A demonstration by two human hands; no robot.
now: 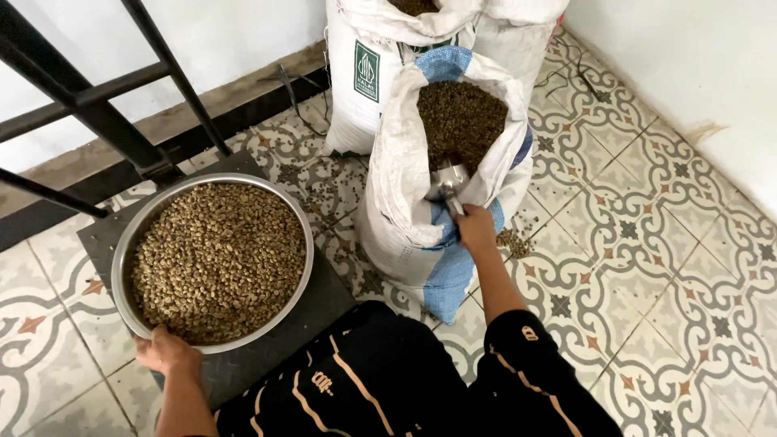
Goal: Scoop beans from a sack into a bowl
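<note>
My left hand [166, 354] grips the near rim of a wide metal bowl [299, 267] heaped with pale green-brown beans [217, 257]. The bowl rests on a dark platform [320, 303] on the floor. My right hand [475, 227] holds the handle of a shiny metal scoop [447, 181], whose head dips into the beans [460, 121] inside an open white woven sack [396, 186] with blue trim. The sack stands upright just right of the bowl.
A second white sack [356, 89] stands behind the open one, against the wall. A dark metal frame [105, 113] rises at the upper left. Patterned floor tiles [647, 243] spread to the right, with a few spilled beans [513, 240] beside the sack. White walls close the corner.
</note>
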